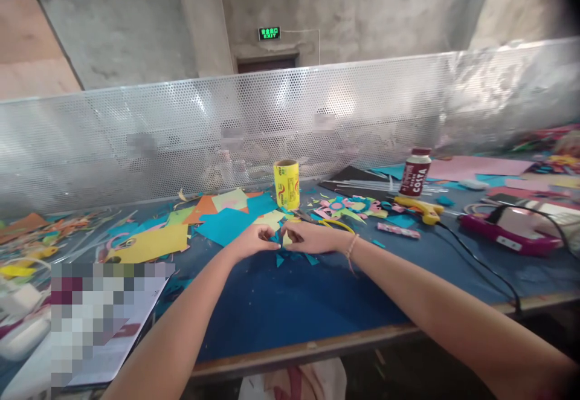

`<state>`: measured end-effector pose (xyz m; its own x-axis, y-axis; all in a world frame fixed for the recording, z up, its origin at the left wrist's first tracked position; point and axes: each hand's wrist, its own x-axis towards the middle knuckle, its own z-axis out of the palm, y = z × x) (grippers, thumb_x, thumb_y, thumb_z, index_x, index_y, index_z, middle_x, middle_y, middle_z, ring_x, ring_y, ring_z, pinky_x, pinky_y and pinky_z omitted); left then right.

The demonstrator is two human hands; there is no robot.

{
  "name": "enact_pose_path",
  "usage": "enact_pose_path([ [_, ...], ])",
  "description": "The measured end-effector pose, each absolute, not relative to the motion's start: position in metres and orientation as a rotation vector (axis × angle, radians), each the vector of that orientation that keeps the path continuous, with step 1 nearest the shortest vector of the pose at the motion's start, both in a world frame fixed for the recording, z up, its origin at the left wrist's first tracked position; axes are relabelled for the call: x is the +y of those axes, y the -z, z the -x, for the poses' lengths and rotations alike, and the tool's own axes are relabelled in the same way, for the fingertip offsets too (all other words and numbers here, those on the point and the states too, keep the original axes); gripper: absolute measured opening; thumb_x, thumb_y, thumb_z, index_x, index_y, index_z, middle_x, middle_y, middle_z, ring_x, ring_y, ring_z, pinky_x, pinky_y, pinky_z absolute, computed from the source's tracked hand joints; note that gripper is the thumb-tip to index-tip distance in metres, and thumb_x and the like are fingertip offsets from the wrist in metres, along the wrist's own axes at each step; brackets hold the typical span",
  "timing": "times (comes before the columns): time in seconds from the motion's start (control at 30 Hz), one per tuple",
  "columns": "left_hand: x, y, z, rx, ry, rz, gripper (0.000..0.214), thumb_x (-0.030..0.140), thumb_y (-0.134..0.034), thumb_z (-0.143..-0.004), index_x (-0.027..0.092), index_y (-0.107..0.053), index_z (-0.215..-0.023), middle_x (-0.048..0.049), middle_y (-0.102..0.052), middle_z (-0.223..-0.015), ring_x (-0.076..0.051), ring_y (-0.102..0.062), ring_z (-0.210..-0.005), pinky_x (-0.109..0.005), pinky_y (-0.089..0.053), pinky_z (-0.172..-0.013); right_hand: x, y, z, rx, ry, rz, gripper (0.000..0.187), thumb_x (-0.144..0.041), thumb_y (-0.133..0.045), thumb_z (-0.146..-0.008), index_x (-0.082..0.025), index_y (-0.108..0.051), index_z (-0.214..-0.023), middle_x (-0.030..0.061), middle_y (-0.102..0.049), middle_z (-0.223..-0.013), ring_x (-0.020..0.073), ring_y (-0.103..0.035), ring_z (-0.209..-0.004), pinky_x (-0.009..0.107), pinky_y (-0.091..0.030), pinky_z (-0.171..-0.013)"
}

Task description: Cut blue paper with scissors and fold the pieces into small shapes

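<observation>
Over the blue table, my left hand [258, 238] and my right hand [308, 237] meet with fingertips closed in a pinch. A small blue paper piece [274, 240] sits at the left fingertips. Between the right thumb and fingers shows a pale yellow paper piece [287, 240]; whether the two pieces touch, I cannot tell. Several blue paper scraps [294, 257] lie just below the hands. A yellow curved handle [338, 225] shows behind my right wrist, partly hidden. Sheets of blue paper [225, 225] and yellow paper [151, 243] lie to the left.
A yellow cardboard roll [286, 185] stands behind my hands. Rightward lie cut paper shapes [351, 205], a yellow glue gun [419, 208] with a black cord, a Costa bottle [415, 173] and a purple power strip [510, 235]. A tablet [131, 339] rests left; a perforated metal screen [181, 134] stands behind.
</observation>
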<state>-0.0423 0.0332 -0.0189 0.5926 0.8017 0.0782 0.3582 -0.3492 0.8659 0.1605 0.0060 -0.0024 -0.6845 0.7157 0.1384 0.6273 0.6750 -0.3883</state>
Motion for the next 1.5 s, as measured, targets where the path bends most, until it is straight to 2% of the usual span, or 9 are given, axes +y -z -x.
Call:
enact_pose_path([
  [0.07, 0.032, 0.018, 0.04, 0.961, -0.721, -1.848, 0.036, 0.038, -0.071, -0.055, 0.015, -0.045, -0.065, 0.0048, -0.044, -0.057, -0.009, -0.046, -0.055, -0.024, -0.037, -0.055, 0.006, 0.002, -0.159, -2.49, -0.441, 1.036, 0.026, -0.029, -0.048, -0.08, -0.017, -0.048, -0.103, 0.0016, -0.054, -0.077, 0.0118, -0.05, -0.067, 0.024, -0.039, -0.06],
  [0.2, 0.028, 0.018, 0.035, 1.009, -0.801, -1.67, 0.041, 0.038, -0.074, -0.051, 0.015, -0.041, -0.062, 0.0059, -0.044, -0.052, -0.009, -0.048, -0.051, -0.024, -0.039, -0.051, 0.007, 0.004, -0.15, -2.269, -0.434, 1.021, 0.017, -0.026, -0.05, -0.079, -0.016, -0.051, -0.093, 0.0052, -0.057, -0.088, 0.0122, -0.053, -0.072, 0.026, -0.043, -0.066],
  [0.3, 0.024, 0.018, 0.032, 1.012, -0.807, -1.566, 0.037, 0.032, -0.076, -0.049, 0.014, -0.046, -0.061, 0.0047, -0.049, -0.053, -0.009, -0.052, -0.052, -0.026, -0.044, -0.056, 0.008, 0.008, -0.143, -2.16, -0.508, 1.08, 0.015, -0.026, -0.053, -0.076, -0.017, -0.052, -0.088, 0.0057, -0.058, -0.091, 0.0124, -0.056, -0.074, 0.025, -0.045, -0.066],
  [0.47, 0.024, 0.017, 0.031, 0.94, -0.753, -1.593, 0.023, 0.03, -0.071, -0.059, 0.011, -0.06, -0.067, -0.0011, -0.059, -0.058, -0.011, -0.057, -0.057, -0.029, -0.048, -0.065, 0.009, 0.009, -0.141, -2.102, -0.587, 1.14, 0.009, -0.023, -0.053, -0.076, -0.017, -0.057, -0.08, 0.0028, -0.062, -0.079, 0.0125, -0.057, -0.074, 0.024, -0.045, -0.066],
  [0.6, 0.027, 0.018, 0.031, 0.983, -0.759, -1.704, 0.019, 0.03, -0.067, -0.063, 0.012, -0.062, -0.068, -0.0034, -0.063, -0.062, -0.014, -0.06, -0.062, -0.029, -0.048, -0.066, 0.011, 0.01, -0.142, -2.066, -0.692, 1.146, 0.012, -0.023, -0.054, -0.074, -0.015, -0.059, -0.081, 0.0023, -0.063, -0.075, 0.0117, -0.057, -0.066, 0.023, -0.045, -0.06],
  [0.73, 0.028, 0.02, 0.033, 1.119, -0.733, -1.941, 0.022, 0.032, -0.068, -0.061, 0.014, -0.06, -0.07, -0.003, -0.062, -0.063, -0.015, -0.058, -0.061, -0.026, -0.045, -0.06, 0.015, 0.015, -0.142, -2.066, -0.64, 1.16, 0.013, -0.016, -0.052, -0.072, -0.015, -0.061, -0.081, 0.0023, -0.064, -0.075, 0.0119, -0.058, -0.067, 0.023, -0.046, -0.062],
  [0.93, 0.025, 0.021, 0.038, 1.064, -0.376, -2.254, 0.045, 0.044, -0.072, -0.05, 0.015, -0.061, -0.082, -0.0057, -0.061, -0.081, -0.018, -0.054, -0.073, -0.027, -0.04, -0.061, 0.021, 0.019, -0.146, -2.022, -0.582, 1.169, 0.021, -0.012, -0.052, -0.07, -0.015, -0.062, -0.089, 0.0058, -0.066, -0.086, 0.015, -0.061, -0.078, 0.027, -0.048, -0.071],
  [1.3, 0.024, 0.01, 0.043, 0.945, -0.294, -2.203, 0.027, 0.031, -0.069, -0.056, 0.015, -0.056, -0.073, -0.0003, -0.054, -0.067, -0.013, -0.049, -0.062, -0.024, -0.035, -0.055, 0.021, 0.021, -0.146, -2.072, -0.479, 1.082, 0.021, -0.007, -0.05, -0.069, -0.016, -0.06, -0.084, 0.0054, -0.064, -0.09, 0.0142, -0.06, -0.081, 0.025, -0.049, -0.071],
  [1.5, 0.029, 0.006, 0.051, 0.9, -0.528, -2.04, 0.033, 0.027, -0.07, -0.057, 0.016, -0.048, -0.08, 0.0019, -0.05, -0.068, -0.011, -0.05, -0.061, -0.024, -0.038, -0.057, 0.023, 0.021, -0.145, -1.974, -0.612, 1.146, 0.019, -0.008, -0.055, -0.067, -0.017, -0.061, -0.083, 0.004, -0.065, -0.087, 0.0139, -0.061, -0.076, 0.024, -0.048, -0.067],
])
